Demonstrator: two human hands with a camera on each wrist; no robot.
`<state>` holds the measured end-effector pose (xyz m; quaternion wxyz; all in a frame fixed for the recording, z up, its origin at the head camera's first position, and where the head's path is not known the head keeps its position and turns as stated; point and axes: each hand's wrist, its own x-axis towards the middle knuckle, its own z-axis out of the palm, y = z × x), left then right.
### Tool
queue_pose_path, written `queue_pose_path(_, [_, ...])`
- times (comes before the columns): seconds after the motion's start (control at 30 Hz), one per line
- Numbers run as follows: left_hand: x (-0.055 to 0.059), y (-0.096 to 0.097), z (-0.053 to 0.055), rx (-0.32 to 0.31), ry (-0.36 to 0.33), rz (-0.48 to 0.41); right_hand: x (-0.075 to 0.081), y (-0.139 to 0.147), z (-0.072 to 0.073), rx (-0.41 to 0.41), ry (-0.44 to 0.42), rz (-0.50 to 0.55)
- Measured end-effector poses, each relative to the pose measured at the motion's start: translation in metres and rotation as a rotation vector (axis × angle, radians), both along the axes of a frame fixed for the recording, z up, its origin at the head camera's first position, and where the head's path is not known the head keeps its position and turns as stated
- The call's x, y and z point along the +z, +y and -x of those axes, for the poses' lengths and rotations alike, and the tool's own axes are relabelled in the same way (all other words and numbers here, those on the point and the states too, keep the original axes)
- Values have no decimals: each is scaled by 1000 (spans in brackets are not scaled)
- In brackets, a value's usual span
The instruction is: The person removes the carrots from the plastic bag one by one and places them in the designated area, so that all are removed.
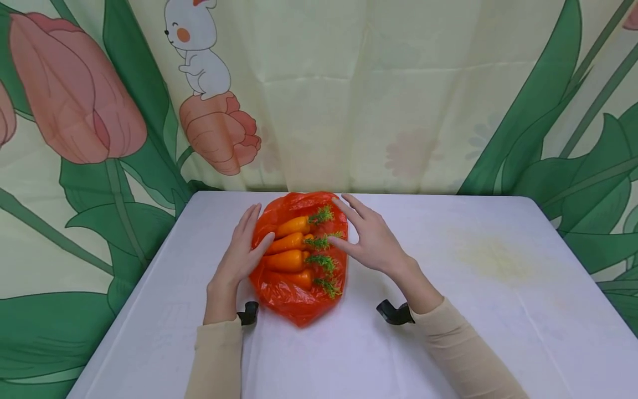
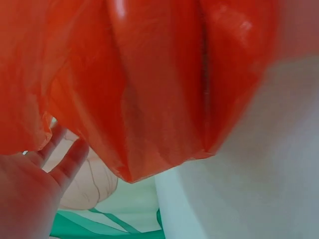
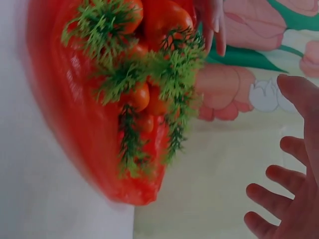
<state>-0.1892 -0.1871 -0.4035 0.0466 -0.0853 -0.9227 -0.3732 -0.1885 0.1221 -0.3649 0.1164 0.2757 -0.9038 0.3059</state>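
Note:
A red plastic bag (image 1: 304, 313) lies spread on the table, its mouth turned up. Several toy carrots (image 1: 286, 260) with green leafy tops (image 1: 324, 263) lie side by side in it, tops toward the right. At the bag's left edge is my left hand (image 1: 240, 252), fingers extended and thumb over the bag's rim. My right hand (image 1: 371, 238) hovers by the right edge with spread fingers, near the leafy tops. In the right wrist view, the right fingers (image 3: 269, 199) stand apart from the bag. The left wrist view shows the bag's side (image 2: 159, 99) close up.
A white cloth covers the table (image 1: 498, 310), with a faint yellowish stain on the right. Behind it hangs a curtain (image 1: 319, 111) printed with tulips, leaves and a rabbit. Black wrist mounts (image 1: 394, 313) stick out near both sleeves.

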Motion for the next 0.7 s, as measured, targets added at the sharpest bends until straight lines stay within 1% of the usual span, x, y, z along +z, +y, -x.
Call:
queue_pose_path(0.13, [-1,-3,2,12,-27,-19,1,-11,2,37,0,11])
queue_pose_path(0.27, [-2,-3,3,3,-46,-45,-1,-21,4,74,14,13])
queue_pose_path(0.43, [-3,-1,4,3,-58,-49,-4,-33,6,111,27,8])
queue_pose_path(0.6, [-3,0,4,17,-62,-59,-5,-45,7,150,8,3])
queue_pose_path(0.7, [-4,1,5,15,-60,-69,-5,-52,6,171,5,-9])
